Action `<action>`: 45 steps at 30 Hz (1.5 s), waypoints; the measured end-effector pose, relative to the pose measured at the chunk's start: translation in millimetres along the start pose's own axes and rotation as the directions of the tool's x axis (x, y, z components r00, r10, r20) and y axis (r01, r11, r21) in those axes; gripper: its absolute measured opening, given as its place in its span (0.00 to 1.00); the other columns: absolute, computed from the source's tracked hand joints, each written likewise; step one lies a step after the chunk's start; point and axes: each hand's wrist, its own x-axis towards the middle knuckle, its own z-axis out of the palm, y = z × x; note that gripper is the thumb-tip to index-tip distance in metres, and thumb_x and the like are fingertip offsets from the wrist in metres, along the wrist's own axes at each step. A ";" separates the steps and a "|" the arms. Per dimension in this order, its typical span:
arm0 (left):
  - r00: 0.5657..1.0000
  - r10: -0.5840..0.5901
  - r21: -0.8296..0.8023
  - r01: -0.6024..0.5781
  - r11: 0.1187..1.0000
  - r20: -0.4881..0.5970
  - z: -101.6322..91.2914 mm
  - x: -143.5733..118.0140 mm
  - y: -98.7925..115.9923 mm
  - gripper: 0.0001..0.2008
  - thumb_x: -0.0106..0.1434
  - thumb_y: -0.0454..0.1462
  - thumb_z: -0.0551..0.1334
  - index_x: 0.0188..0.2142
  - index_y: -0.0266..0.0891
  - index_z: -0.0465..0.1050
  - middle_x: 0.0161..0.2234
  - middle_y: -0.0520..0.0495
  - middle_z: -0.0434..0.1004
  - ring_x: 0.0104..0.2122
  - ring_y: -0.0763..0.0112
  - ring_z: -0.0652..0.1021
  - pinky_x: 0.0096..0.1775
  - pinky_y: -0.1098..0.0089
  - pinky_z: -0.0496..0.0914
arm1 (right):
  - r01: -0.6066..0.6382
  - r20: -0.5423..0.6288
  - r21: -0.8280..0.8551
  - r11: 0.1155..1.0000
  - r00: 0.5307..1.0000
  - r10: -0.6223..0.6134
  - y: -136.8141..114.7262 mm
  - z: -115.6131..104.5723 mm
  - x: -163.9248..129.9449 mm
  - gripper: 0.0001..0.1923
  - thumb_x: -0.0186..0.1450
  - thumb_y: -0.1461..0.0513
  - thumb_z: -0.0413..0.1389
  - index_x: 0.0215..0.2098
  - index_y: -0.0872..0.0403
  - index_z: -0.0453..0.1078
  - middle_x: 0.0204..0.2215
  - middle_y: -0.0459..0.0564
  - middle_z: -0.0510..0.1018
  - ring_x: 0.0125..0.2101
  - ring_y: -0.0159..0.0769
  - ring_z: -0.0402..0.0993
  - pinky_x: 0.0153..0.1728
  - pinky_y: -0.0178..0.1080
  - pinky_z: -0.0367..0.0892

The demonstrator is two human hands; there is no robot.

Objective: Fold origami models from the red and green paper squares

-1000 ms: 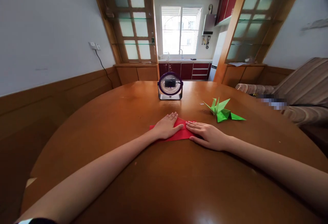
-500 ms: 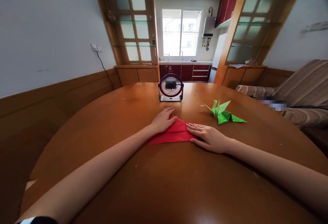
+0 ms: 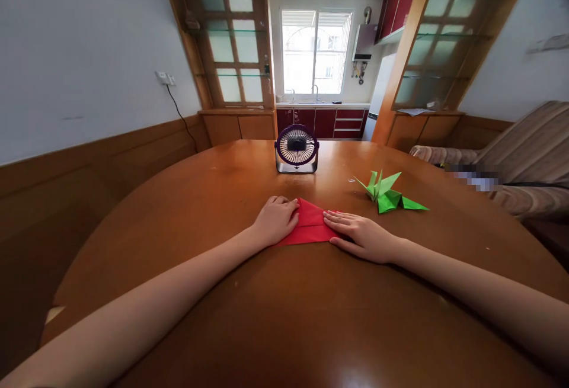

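Observation:
A folded red paper (image 3: pixel 311 225) lies flat as a triangle on the round wooden table (image 3: pixel 284 317). My left hand (image 3: pixel 276 220) rests on its left part with the fingers curled down onto the paper. My right hand (image 3: pixel 362 236) lies flat on its right corner, fingers together and pointing left. Both hands press the paper against the table; neither lifts it.
A green paper crane (image 3: pixel 387 194) sits to the right of the red paper. A small purple desk fan (image 3: pixel 297 148) stands behind it at the table's far side. A striped sofa (image 3: pixel 515 157) is at the right; a wood-panelled wall at the left.
My left hand slid from the paper's middle to its far tip, then back to the left side with curled fingers. The right hand stayed put.

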 end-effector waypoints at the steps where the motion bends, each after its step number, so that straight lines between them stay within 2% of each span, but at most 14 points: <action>1: 1.000 -0.023 -0.004 0.023 1.000 0.013 -0.3 1.0 0.3 0.21 0.67 0.39 0.52 0.56 0.31 0.68 0.49 0.39 0.76 0.51 0.59 0.73 0.55 0.59 0.62 | -0.003 0.004 -0.004 1.000 1.000 0.003 0.0 0.0 0.1 0.27 0.71 0.54 0.47 0.63 0.61 0.59 0.61 0.60 0.63 0.62 0.47 0.59 0.62 0.51 0.58; 5: 0.997 -0.035 0.025 0.033 0.999 0.068 -1.9 4.4 0.4 0.26 0.67 0.41 0.50 0.60 0.28 0.61 0.53 0.36 0.73 0.55 0.57 0.70 0.60 0.57 0.56 | 0.000 -0.019 0.019 1.000 1.000 0.000 0.2 0.8 -0.1 0.27 0.71 0.54 0.48 0.63 0.59 0.60 0.61 0.58 0.63 0.61 0.47 0.60 0.62 0.51 0.59; 9: 0.995 -0.005 0.062 -0.001 0.998 0.103 -3.4 6.9 -0.5 0.28 0.67 0.42 0.50 0.61 0.28 0.59 0.54 0.35 0.71 0.56 0.56 0.69 0.61 0.54 0.54 | 0.002 -0.020 0.019 1.000 1.000 -0.002 0.6 1.1 -0.3 0.26 0.71 0.54 0.48 0.63 0.58 0.60 0.61 0.57 0.63 0.62 0.46 0.60 0.62 0.51 0.58; 13: 0.993 -0.006 0.008 0.005 1.000 0.115 -2.2 8.9 -3.2 0.27 0.67 0.44 0.50 0.60 0.31 0.60 0.58 0.36 0.67 0.58 0.56 0.67 0.62 0.53 0.53 | -0.002 -0.015 0.032 0.999 1.000 0.002 0.8 0.2 -0.4 0.27 0.71 0.53 0.48 0.63 0.58 0.60 0.61 0.57 0.63 0.62 0.46 0.59 0.63 0.50 0.58; 16: 0.989 0.015 -0.077 -0.004 0.997 0.144 -1.5 9.9 -5.8 0.30 0.68 0.48 0.48 0.64 0.32 0.55 0.63 0.36 0.60 0.62 0.56 0.62 0.63 0.53 0.50 | -0.016 -0.008 0.053 0.998 1.000 0.016 0.4 -0.4 -0.2 0.27 0.71 0.53 0.48 0.63 0.59 0.60 0.61 0.58 0.63 0.62 0.46 0.59 0.63 0.51 0.58; 19: 0.976 0.090 -0.112 -0.069 0.991 0.199 -3.1 10.9 -6.9 0.33 0.69 0.52 0.45 0.67 0.37 0.47 0.67 0.39 0.48 0.66 0.58 0.52 0.64 0.52 0.43 | -0.034 -0.014 0.090 0.995 0.999 0.035 -0.4 -1.2 0.8 0.26 0.71 0.53 0.48 0.62 0.56 0.61 0.61 0.56 0.64 0.62 0.45 0.60 0.63 0.52 0.57; 22: 0.952 0.159 -0.118 -0.132 0.984 0.261 -5.0 12.1 -7.2 0.30 0.71 0.51 0.43 0.67 0.43 0.49 0.68 0.42 0.44 0.67 0.61 0.49 0.64 0.52 0.38 | -0.052 -0.024 0.138 0.989 0.998 0.055 -0.7 -2.8 2.3 0.24 0.72 0.54 0.47 0.62 0.54 0.62 0.61 0.54 0.65 0.61 0.43 0.60 0.63 0.52 0.57; 27: 0.939 0.174 -0.159 -0.131 0.979 0.297 -5.7 14.2 -12.6 0.31 0.70 0.53 0.43 0.66 0.42 0.50 0.67 0.42 0.49 0.66 0.62 0.53 0.64 0.55 0.42 | -0.077 -0.024 0.209 0.975 0.996 0.084 2.2 -4.5 3.1 0.22 0.74 0.55 0.41 0.58 0.55 0.67 0.59 0.54 0.68 0.61 0.41 0.62 0.62 0.50 0.58; 31: 0.942 0.089 -0.159 -0.039 0.986 0.322 -9.7 16.4 -19.3 0.39 0.66 0.58 0.48 0.67 0.38 0.47 0.67 0.37 0.48 0.66 0.56 0.53 0.64 0.55 0.44 | -0.057 -0.061 0.210 0.976 0.996 0.072 5.2 -2.7 2.5 0.20 0.73 0.57 0.44 0.53 0.55 0.72 0.56 0.55 0.71 0.58 0.41 0.66 0.59 0.49 0.62; 33: 0.948 0.054 -0.166 -0.001 0.986 0.313 -14.6 18.1 -19.9 0.42 0.63 0.59 0.51 0.67 0.36 0.48 0.66 0.35 0.52 0.65 0.53 0.57 0.63 0.55 0.49 | -0.043 -0.092 0.195 0.980 0.994 0.062 5.6 -1.7 2.4 0.18 0.72 0.58 0.46 0.49 0.54 0.75 0.54 0.55 0.74 0.55 0.42 0.69 0.56 0.49 0.65; 37: 0.963 0.019 -0.177 0.030 0.984 0.270 -25.6 21.7 -14.8 0.40 0.59 0.53 0.61 0.65 0.36 0.55 0.61 0.35 0.64 0.58 0.51 0.67 0.56 0.58 0.61 | -0.066 -0.148 0.158 0.985 0.985 0.090 4.4 -2.0 2.6 0.16 0.71 0.59 0.48 0.42 0.52 0.77 0.46 0.54 0.78 0.46 0.41 0.74 0.48 0.47 0.69; 41: 0.966 -0.049 -0.242 0.113 0.964 0.255 -27.0 23.9 -12.6 0.41 0.54 0.48 0.67 0.63 0.36 0.58 0.59 0.35 0.66 0.55 0.51 0.70 0.53 0.59 0.64 | -0.100 -0.171 0.102 0.990 0.978 0.117 4.5 -4.5 2.0 0.17 0.70 0.58 0.48 0.36 0.54 0.78 0.39 0.54 0.79 0.40 0.40 0.74 0.43 0.45 0.69; 45: 0.971 -0.055 -0.326 0.130 0.936 0.231 -20.0 24.5 -18.5 0.42 0.50 0.47 0.70 0.62 0.37 0.60 0.55 0.36 0.71 0.51 0.54 0.74 0.49 0.61 0.68 | -0.068 -0.178 -0.028 0.997 0.982 0.062 9.5 -8.1 0.5 0.21 0.71 0.58 0.46 0.29 0.54 0.77 0.34 0.55 0.77 0.34 0.40 0.73 0.40 0.45 0.67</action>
